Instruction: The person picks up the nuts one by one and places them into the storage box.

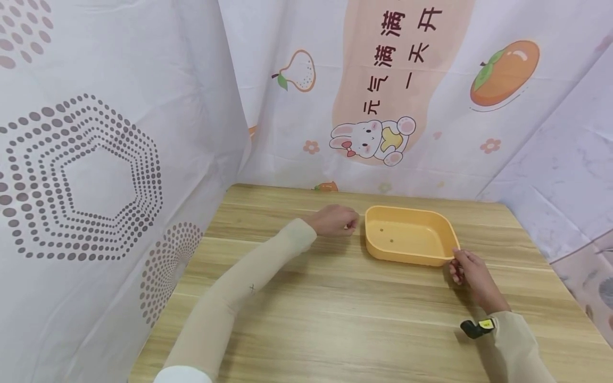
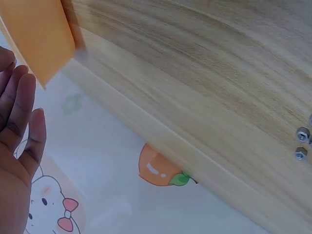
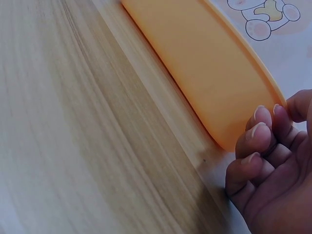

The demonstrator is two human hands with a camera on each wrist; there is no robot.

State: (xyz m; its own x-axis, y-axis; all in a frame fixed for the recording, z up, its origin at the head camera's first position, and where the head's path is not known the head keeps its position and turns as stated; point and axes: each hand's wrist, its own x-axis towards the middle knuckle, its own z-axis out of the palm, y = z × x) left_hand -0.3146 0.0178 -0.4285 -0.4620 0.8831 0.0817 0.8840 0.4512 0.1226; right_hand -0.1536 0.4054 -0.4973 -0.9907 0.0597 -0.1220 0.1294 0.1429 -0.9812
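An orange-yellow rectangular tray (image 1: 411,258) with rounded corners sits toward the back of the wooden table. My right hand (image 1: 474,274) pinches the rim at its near right corner between thumb and forefinger; the right wrist view shows the other fingers (image 3: 253,139) loosely curled below the rim. On the tray's left side, my left hand (image 1: 333,220) hovers close by, apart from it in the head view, with loosely bent fingers (image 2: 34,131) and nothing seen in them. Two small dark spots show on the tray's floor; whether they are objects or holes I cannot tell.
Several metal nuts (image 2: 302,134) lie on the tabletop (image 2: 204,87), at the right edge of the left wrist view. Printed curtains (image 1: 287,133) hang behind and along both sides of the table. A black strap end (image 1: 474,329) sticks out at my right wrist.
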